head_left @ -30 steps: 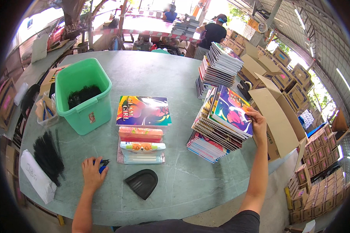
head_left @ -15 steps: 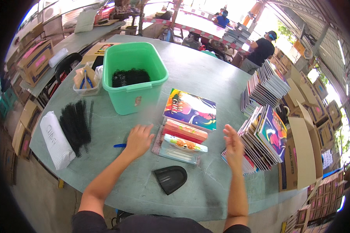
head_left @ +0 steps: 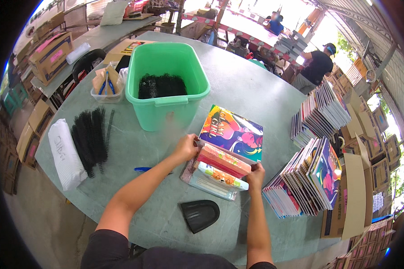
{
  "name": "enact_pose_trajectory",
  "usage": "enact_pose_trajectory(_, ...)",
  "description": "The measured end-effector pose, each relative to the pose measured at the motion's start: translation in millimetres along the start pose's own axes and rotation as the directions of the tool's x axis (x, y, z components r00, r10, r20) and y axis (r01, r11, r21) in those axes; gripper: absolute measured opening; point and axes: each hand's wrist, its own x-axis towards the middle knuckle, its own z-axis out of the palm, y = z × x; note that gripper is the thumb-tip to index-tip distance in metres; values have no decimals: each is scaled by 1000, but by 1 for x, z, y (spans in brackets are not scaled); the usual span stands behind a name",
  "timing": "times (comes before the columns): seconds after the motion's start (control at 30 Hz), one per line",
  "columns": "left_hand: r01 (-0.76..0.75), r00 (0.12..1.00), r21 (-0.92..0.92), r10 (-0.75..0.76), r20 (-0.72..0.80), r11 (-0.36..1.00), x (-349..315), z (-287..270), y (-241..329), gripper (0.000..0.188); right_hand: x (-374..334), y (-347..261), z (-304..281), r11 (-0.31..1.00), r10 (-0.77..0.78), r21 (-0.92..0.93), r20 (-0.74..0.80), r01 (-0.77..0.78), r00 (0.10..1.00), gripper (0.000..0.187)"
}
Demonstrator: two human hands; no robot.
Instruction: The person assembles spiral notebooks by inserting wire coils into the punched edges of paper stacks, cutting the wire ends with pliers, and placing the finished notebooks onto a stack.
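Mid-frame, left hand [head_left: 185,149] and right hand [head_left: 256,177] curled at ends of red packet [head_left: 221,162], grip unclear; apparently gathering, next wanting even pressure.

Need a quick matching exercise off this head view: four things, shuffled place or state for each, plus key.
Column A
1. green bin
2. flat notebook
3. white packet
4. right hand

Column B
a. beside the loose black coils, on their left
b. at the right end of the red pack
c. cover up, just beyond the red pack
d. has a heap of black coils inside

Pairs: 1-d, 2-c, 3-a, 4-b
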Motion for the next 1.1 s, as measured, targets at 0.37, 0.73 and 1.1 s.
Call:
enact_pose_trajectory(0.37, -49, 982, -218, 7, -186, 975, 4, 28, -4, 69, 24, -10, 18, 998, 15, -69, 28, -13, 999, 23)
enact_pose_trajectory(0.73, -155, 978, -286, 106, -179, 946, 21, 14, -35, 77, 30, -164, -13, 826, -537, -84, 181, 557, 824, 22)
enact_pose_trajectory(1.1, -191, 981, -154, 186, -49, 969, 7, 15, -29, 56, 40, -188, 86, 261, -442, -422, 747, 868, 496, 50)
